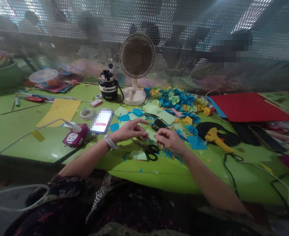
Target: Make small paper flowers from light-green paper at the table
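My left hand (131,129), with a pale watch band at the wrist, pinches the left side of a small light green paper piece (151,133). Its index finger reaches out over the paper. On the other side, my right hand (170,140) is closed with thumb and fingertips at the paper's right edge. Just below the hands lie scissors with black handles (152,152), beside a light green paper cut with a rounded edge (137,155). Blue and green paper scraps surround the hands, and a black object (160,124) lies just beyond them.
A fan (134,96) and a black bottle (108,90) stand behind, left of a heap of folded paper pieces (175,98). A phone (102,120) and purple power socket (75,136) lie left. A yellow glue gun (217,139) and red sheets (252,106) lie right.
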Available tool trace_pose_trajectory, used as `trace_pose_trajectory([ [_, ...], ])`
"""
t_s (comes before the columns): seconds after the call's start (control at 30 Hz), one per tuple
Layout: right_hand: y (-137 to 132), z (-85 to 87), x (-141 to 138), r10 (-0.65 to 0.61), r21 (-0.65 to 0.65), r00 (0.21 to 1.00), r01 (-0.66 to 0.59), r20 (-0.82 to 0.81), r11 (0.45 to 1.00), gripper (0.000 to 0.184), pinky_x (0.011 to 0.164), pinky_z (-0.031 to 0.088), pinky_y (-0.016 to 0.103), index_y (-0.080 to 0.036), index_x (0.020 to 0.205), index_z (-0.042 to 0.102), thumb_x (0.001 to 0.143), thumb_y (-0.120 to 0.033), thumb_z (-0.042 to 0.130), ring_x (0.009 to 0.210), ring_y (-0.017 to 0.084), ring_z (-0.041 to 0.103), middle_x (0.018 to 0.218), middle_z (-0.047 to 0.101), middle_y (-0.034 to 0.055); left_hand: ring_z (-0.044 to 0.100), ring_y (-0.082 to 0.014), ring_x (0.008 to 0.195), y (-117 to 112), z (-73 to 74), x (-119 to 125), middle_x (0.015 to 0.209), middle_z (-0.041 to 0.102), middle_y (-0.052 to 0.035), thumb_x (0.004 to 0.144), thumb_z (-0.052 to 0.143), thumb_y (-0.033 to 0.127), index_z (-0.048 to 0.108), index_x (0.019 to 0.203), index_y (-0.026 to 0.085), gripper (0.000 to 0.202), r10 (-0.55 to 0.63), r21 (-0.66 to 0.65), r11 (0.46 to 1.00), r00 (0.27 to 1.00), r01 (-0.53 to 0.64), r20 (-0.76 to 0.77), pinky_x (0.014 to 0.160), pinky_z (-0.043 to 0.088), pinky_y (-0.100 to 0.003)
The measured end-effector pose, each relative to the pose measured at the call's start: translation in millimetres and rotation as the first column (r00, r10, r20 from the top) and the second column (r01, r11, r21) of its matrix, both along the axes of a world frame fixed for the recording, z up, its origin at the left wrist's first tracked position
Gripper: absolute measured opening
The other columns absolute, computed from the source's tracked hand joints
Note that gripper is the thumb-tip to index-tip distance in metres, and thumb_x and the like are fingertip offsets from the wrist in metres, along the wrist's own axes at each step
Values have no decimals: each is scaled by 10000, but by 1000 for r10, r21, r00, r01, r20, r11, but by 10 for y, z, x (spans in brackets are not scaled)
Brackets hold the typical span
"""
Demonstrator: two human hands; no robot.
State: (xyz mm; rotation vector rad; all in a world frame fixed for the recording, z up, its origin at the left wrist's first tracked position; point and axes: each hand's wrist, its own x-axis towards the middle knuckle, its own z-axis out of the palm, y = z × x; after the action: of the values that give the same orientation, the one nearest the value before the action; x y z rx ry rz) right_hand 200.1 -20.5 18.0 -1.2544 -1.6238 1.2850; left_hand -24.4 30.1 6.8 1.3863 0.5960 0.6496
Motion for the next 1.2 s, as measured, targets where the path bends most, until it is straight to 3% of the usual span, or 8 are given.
trace_pose_trajectory([
  [0.2, 2, -41, -12, -2, -7, 997, 1, -77, 1000, 301, 383, 372, 211, -178, 681, 608, 752, -455, 704, 380, 67, 455, 551, 623, -16, 732, -180, 791, 55, -1, -10, 800, 743, -57, 765, 790, 291, 547, 1153, 127, 487, 194, 9, 981, 977, -195, 94, 700, 580, -274],
  [0.37, -24, -46, -66, -79, 8, 986, 81, -148, 997, 316, 371, 395, 210, -185, 702, 608, 750, -482, 708, 374, 69, 463, 557, 618, -22, 727, -181, 826, 2, -47, 77, 892, 741, -74, 787, 770, 389, 602, 1109, 146, 437, 365, -155, 926, 920, -343, 145, 683, 582, -276],
  [0.57, -53, -88, -88, -29, 51, 997, 33, -77, 998, 282, 408, 441, 226, -182, 757, 625, 813, -456, 656, 409, 87, 507, 592, 622, -10, 688, -140, 738, -90, -108, 164, 755, 700, -38, 689, 842, 403, 662, 790, 118, 352, 210, -258, 946, 977, -195, 32, 703, 574, -274],
  [0.67, -47, -109, -36, -76, 252, 997, 75, -6, 965, 185, 482, 486, 247, -191, 879, 654, 841, -370, 629, 507, 109, 555, 687, 642, 8, 670, -116, 693, -78, -105, 145, 726, 691, -29, 697, 837, 394, 649, 755, 118, 339, 216, -265, 944, 975, -197, 44, 721, 572, -281],
  [0.8, -4, -142, 36, -109, 644, 985, -1, 131, 765, 276, 578, 510, 262, -244, 1094, 677, 824, -210, 631, 640, 118, 576, 883, 649, 27, 667, -113, 682, -56, -100, 112, 727, 699, -39, 705, 836, 364, 656, 768, 115, 313, 145, -297, 947, 988, -125, 47, 708, 562, -278],
  [0.93, 36, -170, 61, -51, 764, 974, -140, 220, 630, 239, 674, 536, 290, -284, 1036, 743, 855, -177, 628, 779, 148, 612, 912, 626, 35, 666, -110, 687, -55, -116, 107, 728, 699, -40, 683, 849, 366, 666, 765, 114, 323, 103, -301, 950, 993, -82, 53, 684, 549, -253],
  [1.03, 35, -182, 64, -39, 768, 978, -136, 204, 626, 200, 703, 545, 307, -299, 993, 766, 880, -201, 633, 811, 156, 611, 909, 613, 40, 652, -96, 651, -52, -133, 115, 721, 692, -29, 666, 858, 365, 669, 776, 118, 331, 119, -315, 945, 991, -93, 65, 651, 543, -237],
  [1.2, 6, -176, 52, -36, 701, 975, -131, 218, 702, 164, 709, 558, 341, -316, 965, 776, 890, -284, 634, 820, 175, 612, 961, 607, 58, 625, -79, 566, -67, -132, 138, 636, 664, -9, 679, 850, 363, 672, 769, 115, 318, 133, -276, 954, 991, -120, 29, 613, 533, -225],
])
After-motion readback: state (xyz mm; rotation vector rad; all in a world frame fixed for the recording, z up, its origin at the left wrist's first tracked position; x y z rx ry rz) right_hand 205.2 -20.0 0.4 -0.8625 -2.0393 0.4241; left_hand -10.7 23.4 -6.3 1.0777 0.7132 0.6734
